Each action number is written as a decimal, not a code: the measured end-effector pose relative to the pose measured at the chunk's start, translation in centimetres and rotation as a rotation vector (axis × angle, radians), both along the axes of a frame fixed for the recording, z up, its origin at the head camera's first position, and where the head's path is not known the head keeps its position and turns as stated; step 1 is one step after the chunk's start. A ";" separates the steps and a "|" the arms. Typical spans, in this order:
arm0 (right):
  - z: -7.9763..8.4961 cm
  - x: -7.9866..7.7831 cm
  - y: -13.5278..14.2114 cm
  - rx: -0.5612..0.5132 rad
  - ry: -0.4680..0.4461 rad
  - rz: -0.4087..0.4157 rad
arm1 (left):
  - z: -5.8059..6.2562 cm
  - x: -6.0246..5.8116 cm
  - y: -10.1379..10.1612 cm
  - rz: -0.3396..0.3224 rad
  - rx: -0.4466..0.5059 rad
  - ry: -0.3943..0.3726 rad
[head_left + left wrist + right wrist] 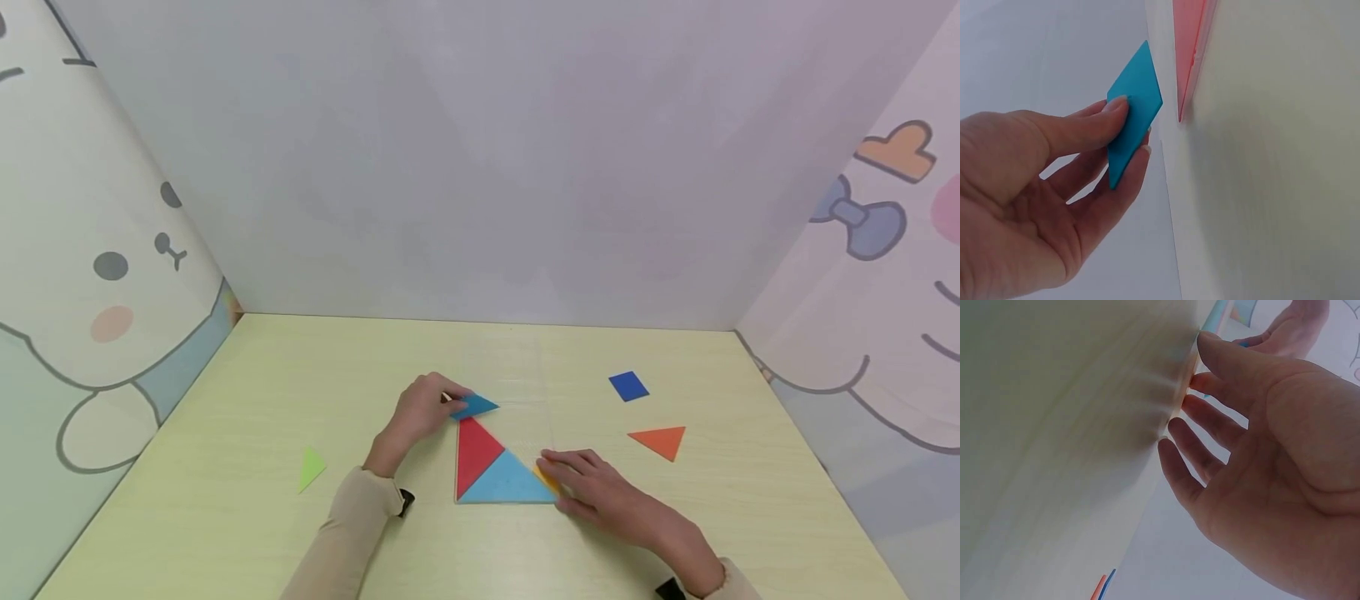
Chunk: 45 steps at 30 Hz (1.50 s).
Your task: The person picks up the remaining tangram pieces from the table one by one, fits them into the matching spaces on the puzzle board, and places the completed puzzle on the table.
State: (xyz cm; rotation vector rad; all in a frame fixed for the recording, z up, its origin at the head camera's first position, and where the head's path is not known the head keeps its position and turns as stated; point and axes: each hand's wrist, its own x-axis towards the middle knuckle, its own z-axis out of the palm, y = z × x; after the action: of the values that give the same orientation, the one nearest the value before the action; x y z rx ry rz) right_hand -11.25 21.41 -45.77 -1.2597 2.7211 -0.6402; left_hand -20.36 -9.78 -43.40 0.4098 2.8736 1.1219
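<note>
My left hand (422,410) pinches a blue parallelogram tangram piece (1135,103) between thumb and fingers. In the head view this piece is over the top corner of a red triangle (476,454). The red triangle and a light blue triangle (506,483) lie edge to edge in a clear square tray (517,367). At the tray's lower right corner, my right hand (600,492) rests its extended fingertips on a yellow-orange piece (548,479). Most of that piece is hidden under the fingers.
Right of the tray lie a dark blue square (628,386) and an orange triangle (662,442). A light green triangle (311,469) lies on the left of the pale wooden table (225,517). A plain backdrop (487,167) rises behind the table's far edge.
</note>
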 end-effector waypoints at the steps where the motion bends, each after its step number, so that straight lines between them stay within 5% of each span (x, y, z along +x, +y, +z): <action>1: 0.0 0.0 0.0 0.003 -0.001 -0.002 | 0.0 -0.1 0.2 -0.006 0.000 0.000; 19: 0.3 0.0 0.0 0.036 -0.058 -0.031 | -0.4 -0.6 2.0 -0.110 -0.008 -0.075; 35: 0.0 0.0 0.0 0.009 0.010 -0.004 | -1.1 -1.1 3.1 -0.161 0.030 -0.131; 45: 0.1 0.0 0.0 -0.014 0.003 -0.004 | -1.1 -0.9 3.6 -0.167 -0.025 -0.145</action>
State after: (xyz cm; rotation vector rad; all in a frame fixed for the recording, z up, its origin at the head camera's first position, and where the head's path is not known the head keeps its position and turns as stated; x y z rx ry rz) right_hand -11.22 21.40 -45.68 -1.2599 2.7265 -0.6598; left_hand -21.28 -6.20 -44.47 0.5322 2.6703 1.0415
